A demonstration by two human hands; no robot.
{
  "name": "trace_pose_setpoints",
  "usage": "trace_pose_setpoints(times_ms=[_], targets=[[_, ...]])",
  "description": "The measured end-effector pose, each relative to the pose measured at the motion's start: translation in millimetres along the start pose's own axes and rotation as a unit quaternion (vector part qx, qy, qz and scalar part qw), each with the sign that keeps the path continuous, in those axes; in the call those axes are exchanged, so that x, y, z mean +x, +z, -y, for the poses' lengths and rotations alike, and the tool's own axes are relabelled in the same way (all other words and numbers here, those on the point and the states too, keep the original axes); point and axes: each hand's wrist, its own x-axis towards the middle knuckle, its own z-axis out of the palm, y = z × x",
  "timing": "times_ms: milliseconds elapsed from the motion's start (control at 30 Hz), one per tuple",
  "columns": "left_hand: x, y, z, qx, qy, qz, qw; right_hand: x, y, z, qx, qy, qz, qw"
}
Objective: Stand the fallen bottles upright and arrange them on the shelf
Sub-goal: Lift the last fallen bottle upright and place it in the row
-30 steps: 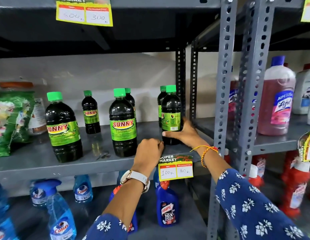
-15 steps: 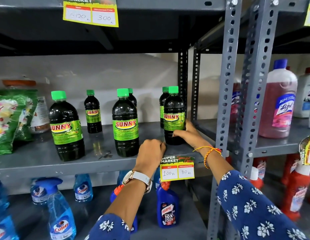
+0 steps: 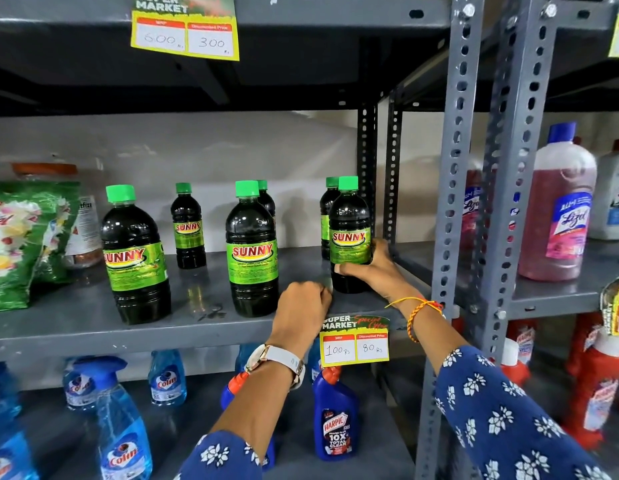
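Standing upright at the right end of the grey shelf (image 3: 76, 327), the SUNNY bottle (image 3: 349, 233) is clasped low on its label by the right hand (image 3: 373, 268), fingers curled around it. Left of that bottle, the left hand (image 3: 302, 310) rests knuckles-up on the shelf, fingers curled under and touching no bottle.

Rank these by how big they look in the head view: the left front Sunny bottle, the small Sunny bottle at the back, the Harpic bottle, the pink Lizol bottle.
1. Pink Lizol bottle
2. Left front Sunny bottle; close to the Lizol, and it stands nearer the camera, so that order is unsure
3. Harpic bottle
4. Small back Sunny bottle, though it stands farthest away
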Motion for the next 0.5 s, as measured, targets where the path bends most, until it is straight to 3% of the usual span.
trace_pose_setpoints(times_ms=[500], targets=[[-3,-4,-4,0.017,-0.021,0.017,0.999,-18,-6,9,-0.047,-0.026,-0.001,0.999]])
